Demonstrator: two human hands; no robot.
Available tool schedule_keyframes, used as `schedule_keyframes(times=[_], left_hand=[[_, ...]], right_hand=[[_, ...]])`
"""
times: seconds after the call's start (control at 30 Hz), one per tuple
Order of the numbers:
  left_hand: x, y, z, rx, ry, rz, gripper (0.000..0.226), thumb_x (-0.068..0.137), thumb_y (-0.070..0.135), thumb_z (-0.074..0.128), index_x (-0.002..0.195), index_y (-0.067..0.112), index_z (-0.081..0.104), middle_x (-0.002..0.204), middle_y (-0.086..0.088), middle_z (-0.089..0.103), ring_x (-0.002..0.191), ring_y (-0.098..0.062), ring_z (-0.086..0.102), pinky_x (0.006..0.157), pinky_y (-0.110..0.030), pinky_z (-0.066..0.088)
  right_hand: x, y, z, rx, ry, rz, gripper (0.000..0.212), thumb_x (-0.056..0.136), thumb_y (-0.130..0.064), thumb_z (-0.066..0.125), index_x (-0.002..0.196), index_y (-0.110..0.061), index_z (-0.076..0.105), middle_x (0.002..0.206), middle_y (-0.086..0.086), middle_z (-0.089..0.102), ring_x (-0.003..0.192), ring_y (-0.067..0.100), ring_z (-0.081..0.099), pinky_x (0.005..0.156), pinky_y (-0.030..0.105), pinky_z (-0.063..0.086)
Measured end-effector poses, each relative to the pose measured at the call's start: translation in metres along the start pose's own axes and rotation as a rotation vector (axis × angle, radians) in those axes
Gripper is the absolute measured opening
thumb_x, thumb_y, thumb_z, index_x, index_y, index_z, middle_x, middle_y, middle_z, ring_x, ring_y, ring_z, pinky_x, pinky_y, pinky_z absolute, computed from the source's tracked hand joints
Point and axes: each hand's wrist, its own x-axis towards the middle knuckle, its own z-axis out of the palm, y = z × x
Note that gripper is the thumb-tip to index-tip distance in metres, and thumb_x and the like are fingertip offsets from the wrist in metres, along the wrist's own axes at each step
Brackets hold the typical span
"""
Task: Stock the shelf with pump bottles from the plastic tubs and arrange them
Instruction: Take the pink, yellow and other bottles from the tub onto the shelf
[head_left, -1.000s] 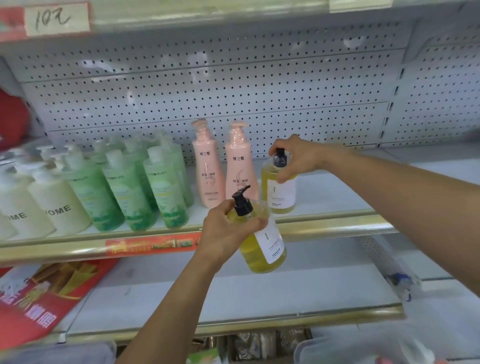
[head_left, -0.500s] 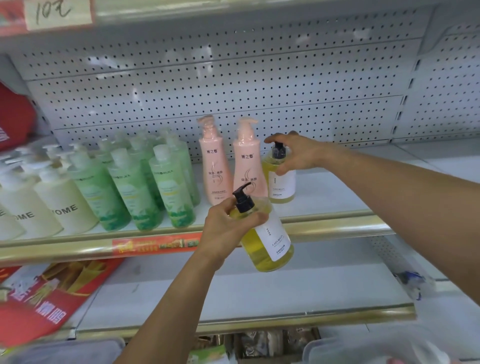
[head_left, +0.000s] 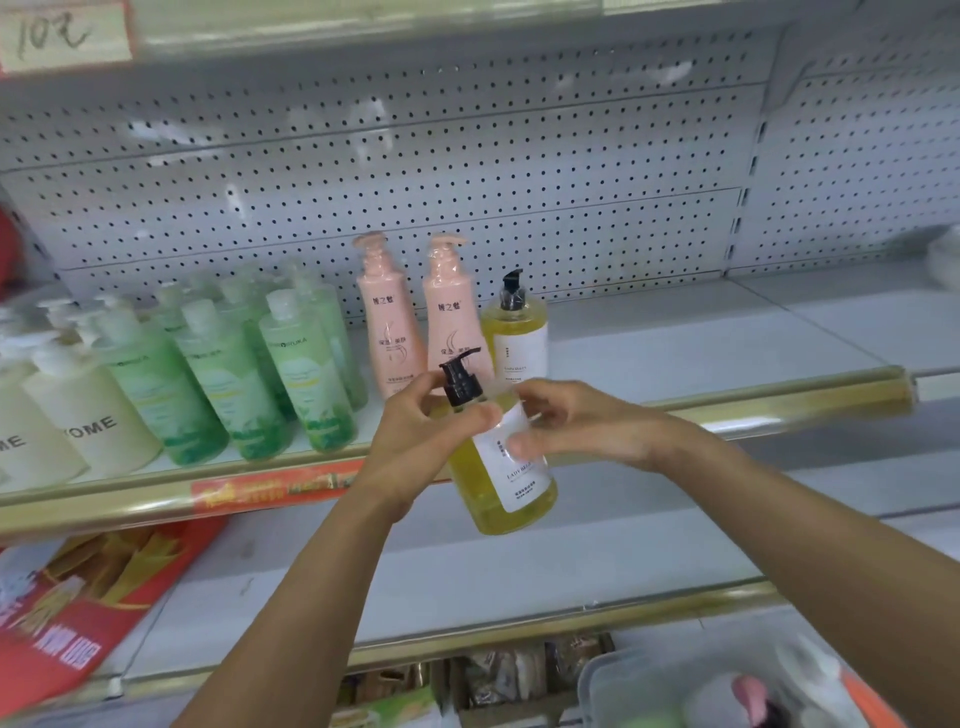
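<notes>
A yellow pump bottle (head_left: 501, 483) with a black pump and white label is held tilted in front of the upper shelf (head_left: 675, 348). My left hand (head_left: 415, 426) grips its neck from the left. My right hand (head_left: 566, 421) is closed on its upper body from the right. A second yellow pump bottle (head_left: 517, 332) stands alone on the shelf, right of two pink pump bottles (head_left: 452, 312). Left of those stand several green bottles (head_left: 306, 374) and cream bottles (head_left: 88, 421).
The shelf has a gold front rail (head_left: 779, 395) and a perforated back panel. A lower shelf (head_left: 571, 561) lies beneath, with a red sign (head_left: 78, 623) at its left. A clear plastic tub (head_left: 701, 680) sits at the bottom right.
My right hand let go of the yellow bottle standing on the shelf and came back to the bottle held by my left hand, which now sits in both hands.
</notes>
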Motion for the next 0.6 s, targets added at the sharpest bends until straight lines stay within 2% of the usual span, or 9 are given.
schedule_keyframes(times=[0.07,0.13,0.27,0.33,0.4,0.43,0.5,0.6], left_hand=[[-0.001,0.003,0.003,-0.004,-0.016,0.024,0.054,0.061,0.04,0.078,0.113,0.03,0.065,0.101,0.004,0.073,0.09,-0.006,0.069,0.066,-0.014,0.05],[-0.002,0.007,0.007,0.007,-0.029,0.05,0.057,0.06,0.039,0.079,0.115,0.03,0.063,0.101,0.005,0.073,0.091,-0.006,0.07,0.065,-0.013,0.05],[0.001,0.017,0.019,0.005,-0.053,0.125,0.061,0.061,0.038,0.082,0.118,0.038,0.06,0.11,0.01,0.071,0.101,-0.005,0.067,0.084,-0.026,0.053],[0.004,0.023,0.025,0.0,-0.066,0.186,0.068,0.066,0.039,0.083,0.128,0.035,0.055,0.119,0.018,0.065,0.108,0.004,0.061,0.09,-0.019,0.05],[0.007,0.028,0.032,0.012,-0.057,0.232,0.063,0.077,0.035,0.08,0.132,0.033,0.049,0.121,0.028,0.058,0.106,0.018,0.055,0.086,-0.007,0.046],[0.009,0.027,0.036,0.021,-0.047,0.243,0.059,0.082,0.033,0.077,0.132,0.035,0.045,0.12,0.032,0.056,0.106,0.021,0.053,0.085,-0.005,0.045],[0.011,0.018,0.041,0.037,-0.027,0.256,0.059,0.086,0.033,0.072,0.137,0.036,0.042,0.127,0.03,0.054,0.117,0.016,0.049,0.097,-0.014,0.044],[0.012,-0.001,0.046,0.113,-0.039,0.224,0.075,0.085,0.05,0.067,0.149,0.035,0.031,0.149,0.021,0.04,0.137,-0.001,0.037,0.114,-0.036,0.035]], right_hand=[[-0.008,0.004,0.008,0.062,-0.034,0.02,0.06,0.08,-0.014,0.078,0.132,-0.026,0.052,0.124,-0.005,0.066,0.116,0.01,0.061,0.096,0.029,0.051],[-0.012,0.004,0.013,0.063,0.031,0.017,0.058,0.077,-0.009,0.08,0.128,-0.024,0.054,0.117,-0.008,0.069,0.109,0.007,0.064,0.091,0.027,0.053],[-0.02,0.003,0.009,0.084,0.227,-0.027,0.059,0.07,-0.001,0.082,0.121,-0.018,0.056,0.108,-0.002,0.072,0.1,0.011,0.069,0.084,0.029,0.056],[-0.02,0.002,0.003,0.087,0.341,-0.038,0.062,0.067,-0.001,0.084,0.119,-0.019,0.055,0.106,-0.001,0.071,0.097,0.012,0.069,0.078,0.027,0.056],[-0.017,-0.001,-0.002,0.081,0.448,-0.059,0.064,0.065,-0.003,0.085,0.118,-0.018,0.053,0.104,0.0,0.069,0.093,0.01,0.069,0.073,0.023,0.055],[-0.014,-0.001,-0.004,0.082,0.497,-0.072,0.064,0.064,-0.004,0.086,0.117,-0.018,0.051,0.104,0.0,0.069,0.091,0.009,0.069,0.071,0.021,0.055],[-0.007,-0.001,-0.009,0.073,0.573,-0.082,0.068,0.063,-0.009,0.088,0.118,-0.018,0.049,0.104,-0.003,0.068,0.09,0.005,0.067,0.07,0.019,0.054],[0.005,0.005,-0.019,0.011,0.65,-0.042,0.078,0.057,-0.02,0.09,0.121,-0.022,0.046,0.107,-0.007,0.065,0.096,0.005,0.065,0.077,0.025,0.056]])
